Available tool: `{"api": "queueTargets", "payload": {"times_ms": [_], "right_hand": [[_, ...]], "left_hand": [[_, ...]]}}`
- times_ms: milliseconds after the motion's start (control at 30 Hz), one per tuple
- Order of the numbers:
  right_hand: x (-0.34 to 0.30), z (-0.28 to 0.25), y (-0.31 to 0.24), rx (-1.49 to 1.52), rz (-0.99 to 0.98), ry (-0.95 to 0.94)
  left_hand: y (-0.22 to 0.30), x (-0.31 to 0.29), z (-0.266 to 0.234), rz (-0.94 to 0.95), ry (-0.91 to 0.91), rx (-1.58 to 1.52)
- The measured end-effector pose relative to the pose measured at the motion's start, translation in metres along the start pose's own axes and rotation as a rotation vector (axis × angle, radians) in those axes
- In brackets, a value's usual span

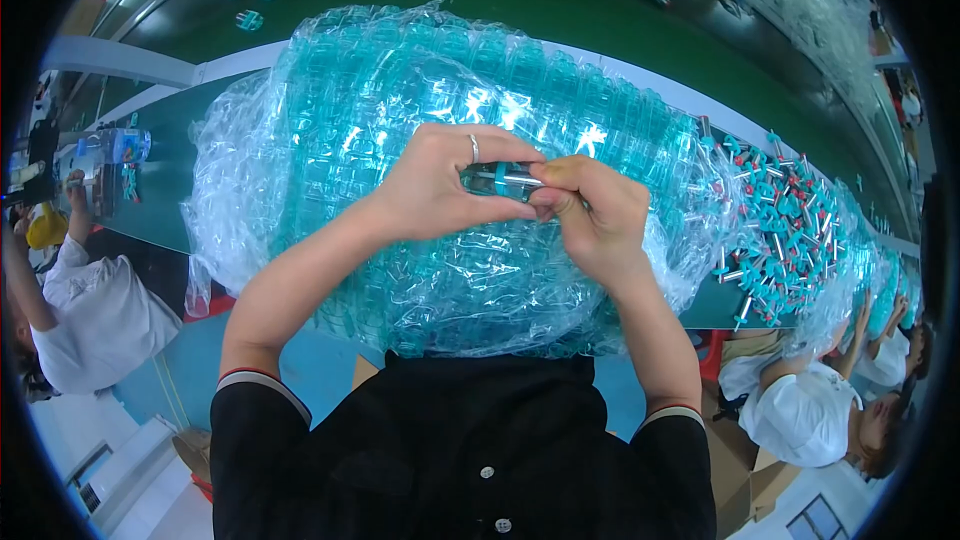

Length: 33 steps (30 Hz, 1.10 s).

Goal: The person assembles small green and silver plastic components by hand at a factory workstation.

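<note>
Over a large clear bag of teal plastic parts [400, 90], my two hands meet at one small part. It is a clear teal plastic piece with a shiny metal rod [519, 180] lying along it. My left hand [440, 180], with a ring on one finger, curls around its left side, thumb below and index finger above. My right hand [600, 210] pinches its right end between thumb and fingers. The fingertips hide that end. To the right on the table lies a heap of small metal rods with teal and red ends [790, 230].
A green conveyor belt [560, 15] runs behind the bag, carrying a few loose teal parts [250, 20]. People in white shirts sit at the left [95, 310] and right [800, 405]. More plastic bags [860, 280] lie beyond the heap.
</note>
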State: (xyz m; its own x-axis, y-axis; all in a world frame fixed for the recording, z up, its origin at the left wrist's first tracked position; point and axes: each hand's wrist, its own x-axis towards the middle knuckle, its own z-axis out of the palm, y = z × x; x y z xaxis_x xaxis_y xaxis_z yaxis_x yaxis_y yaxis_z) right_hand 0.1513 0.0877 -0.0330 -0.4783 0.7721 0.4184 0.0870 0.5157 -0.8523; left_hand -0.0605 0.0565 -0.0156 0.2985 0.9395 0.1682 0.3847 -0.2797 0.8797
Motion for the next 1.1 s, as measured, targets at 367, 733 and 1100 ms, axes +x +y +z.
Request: {"api": "queueTargets", "payload": {"times_ms": [367, 733, 1100], "right_hand": [[-0.001, 0.001, -0.004, -0.214, -0.132, 0.034], [-0.003, 0.0, 0.005, -0.118, -0.059, 0.018], [0.0, -0.011, 0.007, 0.522, 0.44, -0.147]], "left_hand": [[-0.001, -0.001, 0.004, 0.089, 0.047, 0.078], [-0.001, -0.001, 0.006, 0.106, 0.05, 0.054], [-0.006, 0.001, -0.003, 0.021, -0.036, 0.037]]}}
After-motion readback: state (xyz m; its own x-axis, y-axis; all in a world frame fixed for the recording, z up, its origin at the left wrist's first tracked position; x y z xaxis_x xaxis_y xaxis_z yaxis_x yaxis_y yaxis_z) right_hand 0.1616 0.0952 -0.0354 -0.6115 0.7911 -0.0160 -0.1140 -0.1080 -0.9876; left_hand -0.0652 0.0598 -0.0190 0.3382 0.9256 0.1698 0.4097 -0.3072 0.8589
